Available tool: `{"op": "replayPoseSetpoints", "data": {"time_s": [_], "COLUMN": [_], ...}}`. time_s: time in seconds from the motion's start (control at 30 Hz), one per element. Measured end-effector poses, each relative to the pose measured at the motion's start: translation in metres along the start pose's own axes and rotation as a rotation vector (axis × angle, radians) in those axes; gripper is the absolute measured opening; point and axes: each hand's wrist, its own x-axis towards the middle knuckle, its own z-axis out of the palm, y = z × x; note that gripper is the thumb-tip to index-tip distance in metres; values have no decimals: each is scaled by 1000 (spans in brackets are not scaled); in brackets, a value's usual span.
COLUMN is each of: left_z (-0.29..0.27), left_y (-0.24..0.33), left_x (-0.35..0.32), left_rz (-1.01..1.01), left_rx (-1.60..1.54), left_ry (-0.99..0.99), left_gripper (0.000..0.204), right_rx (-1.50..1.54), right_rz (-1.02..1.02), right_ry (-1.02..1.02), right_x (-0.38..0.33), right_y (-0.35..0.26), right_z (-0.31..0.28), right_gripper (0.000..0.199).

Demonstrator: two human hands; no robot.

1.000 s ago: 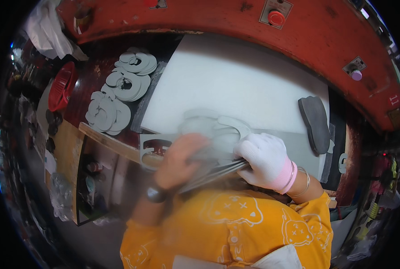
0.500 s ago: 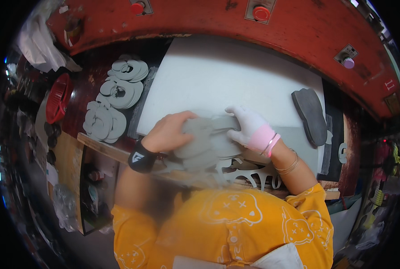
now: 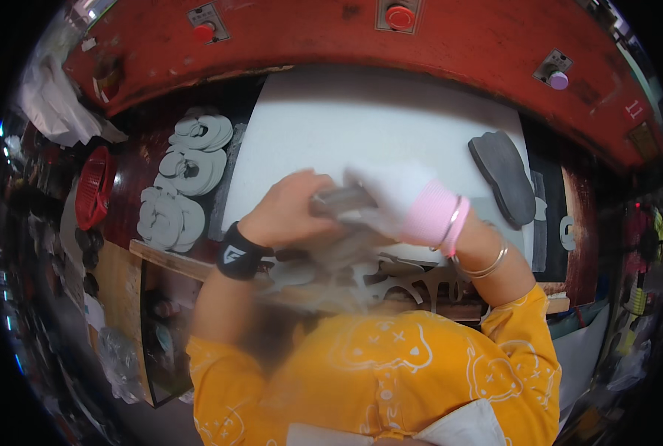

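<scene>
My bare left hand (image 3: 290,208), with a black wristband, and my right hand (image 3: 391,197), in a white glove with a pink cuff, meet over the front edge of a white board (image 3: 301,126). Between them they grip a bunch of grey flat cut pieces (image 3: 339,201), smeared by motion. Both hands are closed on it; the right fingertips are blurred. Below the hands, grey offcut sheet with cut-out holes (image 3: 420,282) hangs by the table edge. A dark grey sole-shaped block (image 3: 504,178) lies on the board's right side.
Several stacks of grey curved cut pieces (image 3: 171,219) stand left of the board. Further left is a red plastic basket (image 3: 93,186). A red machine beam (image 3: 294,37) with push buttons (image 3: 400,18) spans the far side. A wooden ledge (image 3: 168,260) runs along the near left edge.
The grey pieces, earlier spread flat under both hands, are now gathered more tightly between them. My right hand has moved left toward the left one. The whole view has shifted slightly.
</scene>
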Motion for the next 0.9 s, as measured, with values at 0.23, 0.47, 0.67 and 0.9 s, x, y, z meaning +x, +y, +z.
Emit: {"op": "replayPoseSetpoints", "data": {"time_s": [0.23, 0.47, 0.67, 0.9], "left_z": [20, 20, 30, 40], "left_y": [6, -3, 2, 3], "left_x": [8, 14, 18, 40], "left_rz": [66, 195, 89, 121], "left_rx": [-627, -375, -732, -529], "left_ry": [487, 550, 535, 780], "left_gripper": [31, 39, 34, 36], "right_rx": [912, 557, 651, 799], "right_rz": [40, -119, -185, -243], "right_ry": [247, 428, 474, 504], "right_x": [4, 8, 22, 16], "right_y": [1, 31, 29, 21], "right_z": [-41, 1, 17, 26], "right_gripper": [45, 43, 62, 64]}}
